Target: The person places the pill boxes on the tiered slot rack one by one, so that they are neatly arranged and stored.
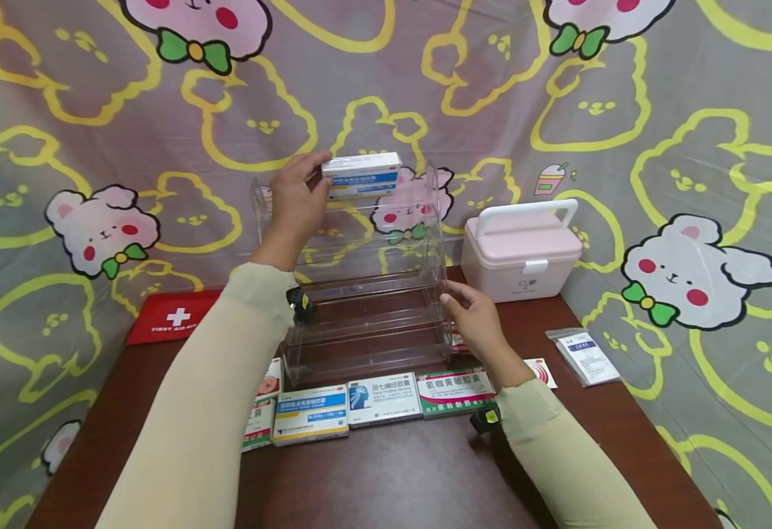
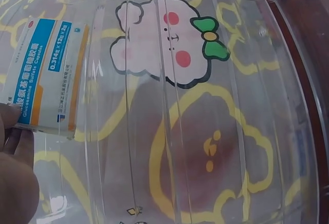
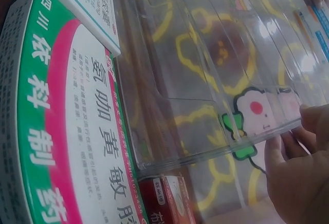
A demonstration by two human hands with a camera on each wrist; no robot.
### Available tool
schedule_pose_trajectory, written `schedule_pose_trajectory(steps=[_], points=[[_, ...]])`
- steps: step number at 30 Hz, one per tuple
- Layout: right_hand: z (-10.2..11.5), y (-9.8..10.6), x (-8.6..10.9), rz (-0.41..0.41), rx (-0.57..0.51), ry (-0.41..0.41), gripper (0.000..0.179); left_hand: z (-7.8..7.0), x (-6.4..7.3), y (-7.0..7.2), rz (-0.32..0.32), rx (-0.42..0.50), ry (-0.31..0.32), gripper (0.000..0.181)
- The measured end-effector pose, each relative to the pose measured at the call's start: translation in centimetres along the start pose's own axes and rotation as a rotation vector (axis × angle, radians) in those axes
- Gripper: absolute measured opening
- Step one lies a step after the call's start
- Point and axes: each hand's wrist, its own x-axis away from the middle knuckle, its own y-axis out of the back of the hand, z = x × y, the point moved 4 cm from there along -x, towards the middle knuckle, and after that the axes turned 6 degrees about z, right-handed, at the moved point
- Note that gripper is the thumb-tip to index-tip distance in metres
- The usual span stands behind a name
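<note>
A clear stepped plastic rack [image 1: 372,360] stands on the table. At its top tier my left hand [image 1: 296,195] grips the left end of a blue-and-white medicine box [image 1: 362,180], labelled Glucosamine Sulfate Capsules in the left wrist view [image 2: 46,75]. Whether the box's base touches the shelf, I cannot tell. Lower down, my right hand [image 1: 478,323] holds the rack's right side edge between thumb and fingers; the right wrist view shows those fingers [image 3: 277,152] at the panel. Before the rack lie a second blue-and-white box [image 1: 311,415], a white box [image 1: 384,399] and a green-and-pink box [image 1: 455,391].
Right of the rack sits a pink lidded case [image 1: 521,257] with a white handle. A bagged white packet [image 1: 587,358] lies near the right table edge. Left is a red first aid pouch [image 1: 167,317]. A patterned curtain [image 1: 227,147] hangs behind. Small boxes [image 1: 258,425] show beside my left sleeve.
</note>
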Motion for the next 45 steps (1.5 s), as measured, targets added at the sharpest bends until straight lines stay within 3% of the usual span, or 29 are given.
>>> schedule_pose_trajectory(steps=[10,18,23,30,37,45], points=[[0.3,0.1,0.3,0.006,0.015,-0.011,0.044,-0.1,-0.7,-1.8,0.061,-0.043,0.068,0.037],[0.2,0.2,0.3,-0.004,-0.001,-0.008,0.043,0.2,-1.0,-2.4,0.027,0.072,0.143,0.032],[0.4,0.1,0.3,-0.002,0.014,0.001,0.043,0.7,-1.1,-2.5,0.006,0.071,0.200,0.023],[0.4,-0.1,0.3,0.006,0.027,-0.011,0.042,0.7,-1.4,-3.3,0.027,0.093,0.199,0.025],[0.6,-0.1,0.3,0.007,0.024,-0.015,0.042,0.4,-1.6,-4.0,0.056,0.053,0.172,0.030],[0.4,0.0,0.3,0.006,0.009,-0.018,0.042,0.5,-1.8,-4.5,0.059,0.022,0.189,0.031]])
